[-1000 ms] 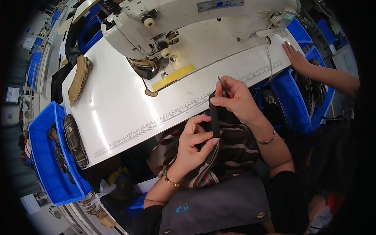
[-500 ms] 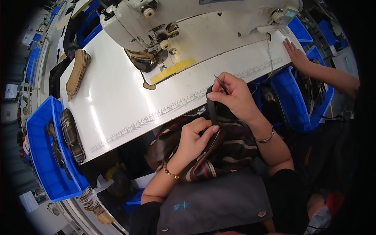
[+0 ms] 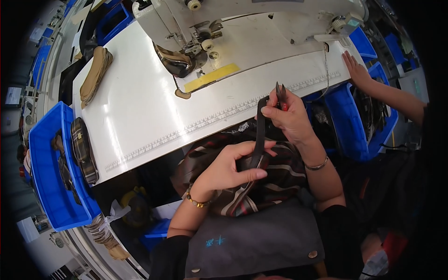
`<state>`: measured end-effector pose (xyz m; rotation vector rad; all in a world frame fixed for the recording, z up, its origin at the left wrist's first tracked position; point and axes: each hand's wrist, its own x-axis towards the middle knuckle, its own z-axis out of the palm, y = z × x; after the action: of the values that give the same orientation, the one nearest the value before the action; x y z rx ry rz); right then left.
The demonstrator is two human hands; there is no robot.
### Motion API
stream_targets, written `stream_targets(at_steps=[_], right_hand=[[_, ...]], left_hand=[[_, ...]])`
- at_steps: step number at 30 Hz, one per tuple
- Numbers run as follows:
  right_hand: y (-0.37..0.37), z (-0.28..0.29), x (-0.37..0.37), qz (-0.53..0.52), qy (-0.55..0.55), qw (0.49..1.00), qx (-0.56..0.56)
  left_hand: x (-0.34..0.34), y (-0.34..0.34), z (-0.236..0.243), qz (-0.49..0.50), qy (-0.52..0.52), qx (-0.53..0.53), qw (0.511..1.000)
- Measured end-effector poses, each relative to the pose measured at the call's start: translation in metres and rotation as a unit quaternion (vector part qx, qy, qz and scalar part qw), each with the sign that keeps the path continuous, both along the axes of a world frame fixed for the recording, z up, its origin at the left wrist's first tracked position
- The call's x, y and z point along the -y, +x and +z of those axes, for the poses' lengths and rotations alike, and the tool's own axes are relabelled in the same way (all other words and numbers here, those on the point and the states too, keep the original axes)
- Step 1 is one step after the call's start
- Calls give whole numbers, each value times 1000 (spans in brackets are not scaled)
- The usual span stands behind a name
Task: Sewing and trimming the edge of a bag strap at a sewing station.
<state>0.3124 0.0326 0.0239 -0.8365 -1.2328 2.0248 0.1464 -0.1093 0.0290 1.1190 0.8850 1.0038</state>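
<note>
My right hand grips red-handled thread snips, their pointed blades sticking up with a gap between them. The same hand pinches the upper end of a black fabric strip between thumb and fingers. Down from there the strip runs to my left hand, whose thumb stands away from the fingers. Those fingers lie against the strip without closing on it. Below both hands, a dark striped fabric piece with red and beige lines covers my lap; the strip's lower end is lost among its folds.
A sewing machine stands on the white table ahead. Tan curved pieces lie stacked at left. Blue bins flank the table, one at left and one at right. Another person's hand rests on the right corner.
My left thumb has lifted off the strip and the fingers have spread. My right hand has shifted slightly right, showing more of the strip and both snip blades.
</note>
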Motion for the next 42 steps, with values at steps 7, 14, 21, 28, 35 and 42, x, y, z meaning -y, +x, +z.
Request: stream_targets(at_steps=[7, 14, 21, 28, 35, 42], right_hand=[[4, 3, 4, -20, -10, 999, -32], [-9, 5, 8, 0, 23, 1000, 9], [7, -1, 29, -41, 262, 949, 168], [37, 23, 66, -2, 408, 882, 237], [38, 27, 76, 22, 551, 789, 270], [34, 23, 79, -1, 623, 731, 277]], left_hand=[[7, -1, 19, 49, 79, -195, 976], [22, 24, 12, 171, 80, -229, 955], [25, 25, 2, 181, -7, -101, 978], [20, 22, -3, 188, -22, -63, 980], [19, 22, 2, 185, -47, -79, 978], [18, 22, 5, 174, -38, -132, 975]])
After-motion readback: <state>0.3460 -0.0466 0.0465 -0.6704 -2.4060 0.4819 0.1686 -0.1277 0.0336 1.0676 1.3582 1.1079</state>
